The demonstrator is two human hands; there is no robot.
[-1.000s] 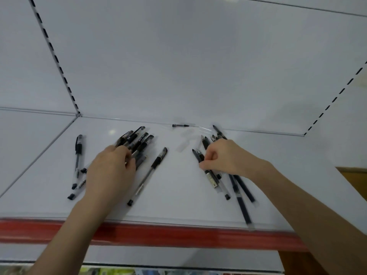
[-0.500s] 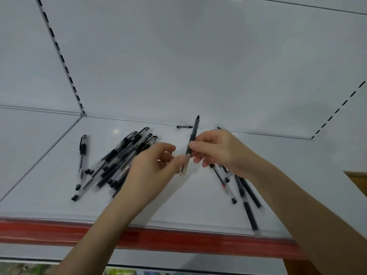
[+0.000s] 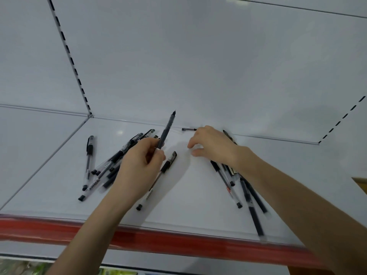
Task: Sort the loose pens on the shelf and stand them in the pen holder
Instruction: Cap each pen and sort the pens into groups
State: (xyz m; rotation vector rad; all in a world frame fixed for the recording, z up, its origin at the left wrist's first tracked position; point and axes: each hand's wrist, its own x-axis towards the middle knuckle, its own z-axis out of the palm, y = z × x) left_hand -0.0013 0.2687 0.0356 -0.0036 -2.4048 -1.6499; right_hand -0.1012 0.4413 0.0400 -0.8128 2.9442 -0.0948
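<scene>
Now that the dark pen [image 3: 165,132] has passed from the right hand to the left, the sorting has a first pen gathered up, though no holder shows anywhere in view, so standing it up is, I judge, some way off. Nearest the person runs the red shelf edge [image 3: 178,244], under both forearms. Just beyond it, below and right of the left hand [image 3: 139,169], one clear pen [image 3: 158,178] lies alone on the white shelf [image 3: 190,195], its capped end pointing away. The left hand is closed on the dark pen, thumb and fingers pinching its lower end, so the pen rises tilted with its tip up toward the back wall. To the left of that hand a heap of pens [image 3: 111,165] lies fanned out, and one more pen [image 3: 89,155] lies apart further left; half a second back this heap lay much the same. The right hand [image 3: 212,145], which a moment ago shared the dark pen, is now empty, fingers loosely curled and apart, hovering over the upper end of the right-hand pens [image 3: 244,191]; these stretch back toward the person under the wrist. Farthest off, just left of the right hand's fingertips, a small cap [image 3: 188,129] or pen end rests at the back wall.
</scene>
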